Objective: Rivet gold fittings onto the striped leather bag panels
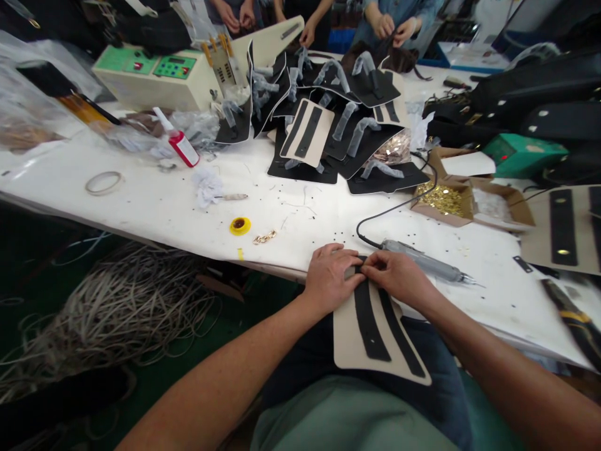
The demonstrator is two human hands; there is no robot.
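A beige panel (345, 338) with two black straps (370, 322) lies over the table's front edge and the lap. My left hand (331, 275) is wrapped over the panel's far end, its fingers closed on it. Beside it, my right hand (392, 275) pinches at the end of a black strap; what sits between its fingertips is too small to tell. Just beyond the right hand a grey corded hand tool (422, 261) rests on the white table (291, 213).
Black panels (370, 134) with plastic-wrapped handles are piled at the back. Boxes of gold fittings (444, 199) stand right, pliers (575, 319) farther right. A red bottle (183, 148), yellow spool (240, 226) and gold chain (265, 237) lie left. Other people's hands (394, 30) work opposite.
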